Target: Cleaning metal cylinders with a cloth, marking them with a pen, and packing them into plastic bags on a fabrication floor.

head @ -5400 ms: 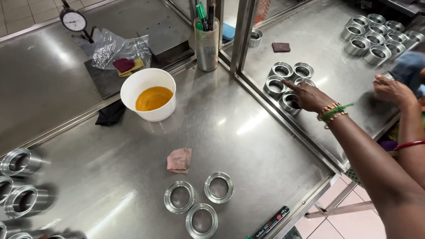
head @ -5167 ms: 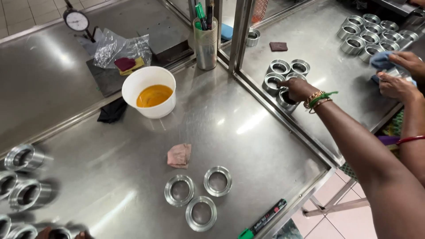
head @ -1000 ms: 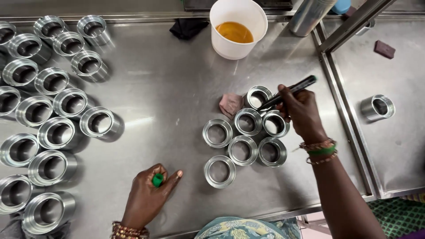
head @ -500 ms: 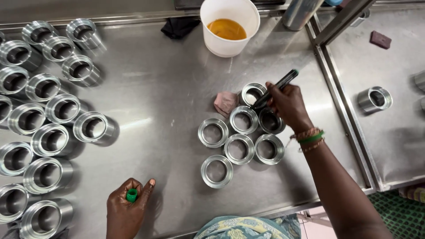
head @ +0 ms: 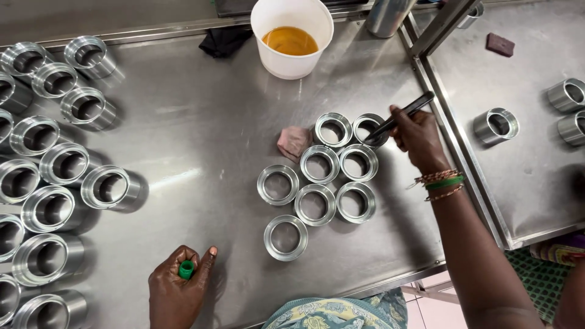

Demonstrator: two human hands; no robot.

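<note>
Since half a second ago the right hand (head: 419, 137) has drawn back slightly over the cluster of rings, its grip pinching a black marker (head: 399, 117) whose tip now touches the top-right metal ring (head: 369, 128). The left hand (head: 178, 289) has stayed low on the steel worktop (head: 183, 134), fingers closed around a small green cap (head: 186, 268). Its wrist is cut off by the frame edge, and the marker's tip is hard to make out. The rings are short, shiny machined cylinders; a pink cloth (head: 294, 141) lies crumpled beside them, and a white tub (head: 292, 36) holds amber liquid.
</note>
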